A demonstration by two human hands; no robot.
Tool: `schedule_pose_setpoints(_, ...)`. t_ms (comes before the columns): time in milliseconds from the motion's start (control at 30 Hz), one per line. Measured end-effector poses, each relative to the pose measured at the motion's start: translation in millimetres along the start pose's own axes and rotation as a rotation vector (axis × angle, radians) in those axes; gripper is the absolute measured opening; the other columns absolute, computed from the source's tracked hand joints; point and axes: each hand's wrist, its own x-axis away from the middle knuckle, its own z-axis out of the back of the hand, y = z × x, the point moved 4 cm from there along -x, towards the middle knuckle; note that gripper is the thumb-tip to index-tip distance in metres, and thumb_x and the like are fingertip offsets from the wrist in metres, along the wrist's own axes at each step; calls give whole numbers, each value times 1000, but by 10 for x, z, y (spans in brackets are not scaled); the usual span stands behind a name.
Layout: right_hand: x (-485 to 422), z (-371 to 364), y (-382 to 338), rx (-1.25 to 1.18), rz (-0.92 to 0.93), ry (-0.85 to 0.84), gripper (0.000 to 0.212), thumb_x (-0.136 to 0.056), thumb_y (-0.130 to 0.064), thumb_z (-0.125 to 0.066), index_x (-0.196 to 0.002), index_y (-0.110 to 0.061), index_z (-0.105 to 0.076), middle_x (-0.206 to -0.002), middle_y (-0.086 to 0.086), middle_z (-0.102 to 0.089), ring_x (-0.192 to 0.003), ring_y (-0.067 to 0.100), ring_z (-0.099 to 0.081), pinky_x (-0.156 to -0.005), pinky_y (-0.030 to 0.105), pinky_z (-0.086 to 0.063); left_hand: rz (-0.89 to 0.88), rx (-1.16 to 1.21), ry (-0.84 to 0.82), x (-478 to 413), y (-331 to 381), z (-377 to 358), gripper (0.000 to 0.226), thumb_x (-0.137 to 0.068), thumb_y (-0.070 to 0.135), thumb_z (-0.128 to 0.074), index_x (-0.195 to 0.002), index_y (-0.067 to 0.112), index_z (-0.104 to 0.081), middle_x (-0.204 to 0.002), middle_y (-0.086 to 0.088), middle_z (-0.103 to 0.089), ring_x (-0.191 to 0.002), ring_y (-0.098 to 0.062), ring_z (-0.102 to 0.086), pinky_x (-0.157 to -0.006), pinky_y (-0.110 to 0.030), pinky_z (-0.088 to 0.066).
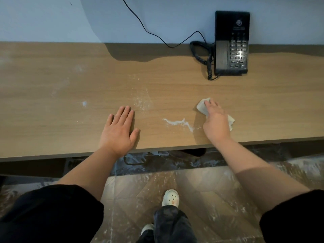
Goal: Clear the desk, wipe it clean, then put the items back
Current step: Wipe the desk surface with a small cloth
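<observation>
Step in hand: wiping, by my judgement; the desk [70, 76] shows white marks not yet cleared.
Right hand: the right hand [216, 121] lies on top of the cloth [201, 106], fingers fairly straight and pressing it down on the wood; the thumb is hidden.
Cloth: pale and crumpled, flat on the desk toward the front edge, right of the middle, sticking out at both sides of the hand.
Left hand: the left hand [117, 130] rests palm down near the front edge, fingers spread flat, holding nothing; it looks like a brace.
Key relation: the white smear [177, 122] lies between the two hands, to the left of the cloth and slightly nearer the front edge. Its long axis runs roughly along the front edge, its right end bending toward that edge. That end is just beside the right hand, which is the nearer one.
Next move: likely a leftward sweep of the cloth along the smear.
Further marks: a dusty patch [142, 102] just beyond the left fingertips; a small white spot [84, 103] farther left.
Other things: a black telephone [231, 42] at the back edge, right side, well apart from the cloth.
</observation>
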Motion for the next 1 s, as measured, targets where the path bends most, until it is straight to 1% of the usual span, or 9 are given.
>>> schedule_pose_setpoints(233, 410, -396, -834, -113, -64, 14, 79, -85, 9, -49, -152, -20, -21, -161, 0, -10, -149, 19, -3, -119, 39, 5, 7, 17, 10, 2, -15, 11, 82, -85, 55, 1, -156, 16, -7, -164, 1, 1, -150, -14, 7, -122, -40, 1)
schedule_pose_setpoints(400, 486, -417, -1070, -352, 11, -88, 70, -90, 9, -46, -151, -21, -25, -159, -3, -19, -147, 16, -16, -121, 38, -7, 2, 22, 12, 2, -11, 22, 82, -83, 51, 0, -157, 16, -8, -164, 0, 0, -151, -15, 5, -122, -40, 1)
schedule_pose_setpoints(433, 504, -365, -1075, -467, 21, -147, 64, -95, 4, -43, -150, -25, -28, -155, -7, -29, -140, 15, -32, -117, 40, -25, 3, 16, 9, 5, -15, 19, 81, -84, 51, 1, -157, 16, -8, -164, 0, 0, -151, -15, 6, -122, -39, 1)
schedule_pose_setpoints(500, 439, -195, -969, -550, 19, -177, 52, -101, -13, -38, -145, -41, -32, -127, -15, -50, -93, 11, -62, -77, 35, -57, 1, 19, 13, 3, -13, 17, 80, -85, 50, -2, -157, 16, -8, -164, 0, 0, -151, -15, 6, -122, -40, 1)
schedule_pose_setpoints(567, 163, -29, -726, -455, 12, -109, 49, -102, -19, -36, -144, -45, -31, -125, -14, -52, -69, 8, -55, -60, 31, -56, -3, 26, 16, -3, -14, 20, 76, -88, 47, -8, -157, 16, -9, -164, 0, 0, -151, -15, 6, -123, -41, 0)
schedule_pose_setpoints(633, -157, 49, -468, -376, -21, -68, 49, -103, -14, -34, -148, -33, -31, -150, -11, -36, -95, 9, -58, -83, 29, -52, -4, 22, 14, -6, -13, 14, 73, -90, 45, -13, -157, 15, -9, -164, -1, -1, -151, -16, 5, -123, -41, 0)
schedule_pose_setpoints(700, -349, -15, -374, -205, 13, -105, 51, -100, -5, -36, -149, -18, -31, -157, -2, -26, -138, 21, -36, -113, 36, -30, -4, 16, 18, -4, -9, 9, 73, -91, 45, -14, -157, 15, -9, -164, -2, -1, -151, -17, 5, -123, -41, 0)
schedule_pose_setpoints(733, -396, -82, -383, -140, 49, -115, 54, -97, 0, -38, -149, -13, -31, -158, 3, -24, -145, 22, -24, -118, 38, -21, -4, 12, 17, -5, -11, 6, 73, -90, 45, -13, -157, 15, -9, -164, -1, 0, -151, -17, 6, -123, -41, 0)
schedule_pose_setpoints(1000, -466, -302, -735, -150, 334, -223, 65, -89, 13, -36, -146, -18, -38, -157, -2, -25, -147, 15, -15, -121, 36, -8, -7, 26, 34, -3, -22, -16, 79, -85, 48, -6, -156, 14, -14, -164, -2, -5, -151, -17, 3, -122, -42, -1)
